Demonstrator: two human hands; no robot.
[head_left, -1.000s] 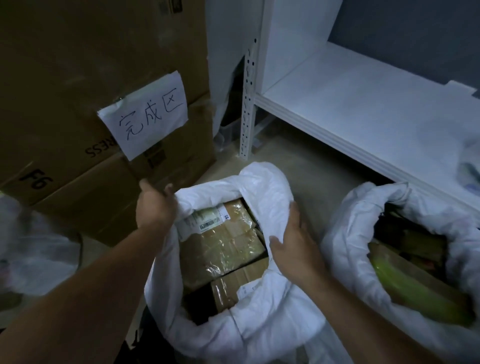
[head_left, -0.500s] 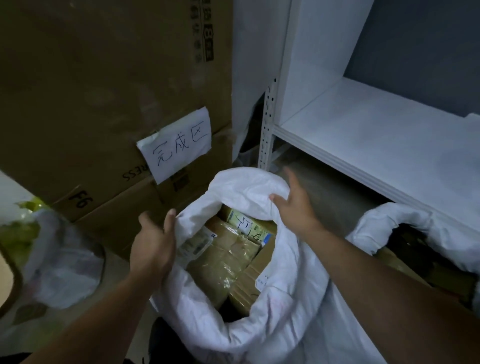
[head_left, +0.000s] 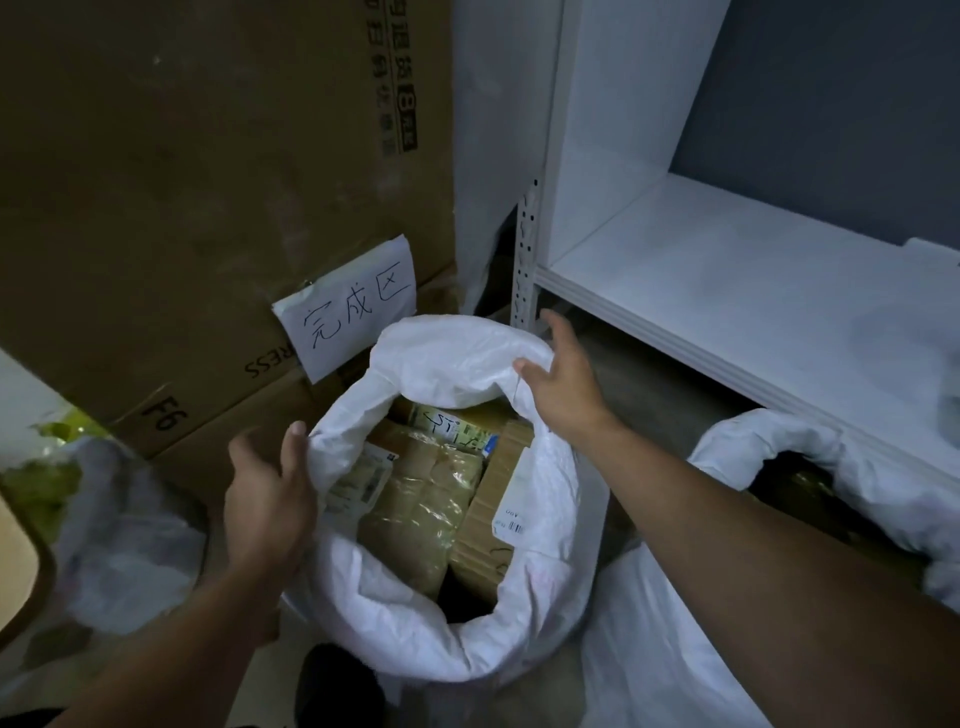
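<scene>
Where it stood on the floor between stacked cardboard boxes (head_left: 208, 208) and a white shelf (head_left: 727, 291), the white woven sack (head_left: 543, 545) showed a thick rolled-down rim, crumpled, its mouth open on tape-wrapped brown parcels (head_left: 415, 509) bearing printed labels. Left hand (head_left: 270, 499) lay against the near-left rim, thumb straight; right hand (head_left: 566, 379) touched the far rim, fingers spread.

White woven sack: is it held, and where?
Left hand and right hand touch the white woven sack at its rim, near-left and far-right; grip cannot be told.
</scene>
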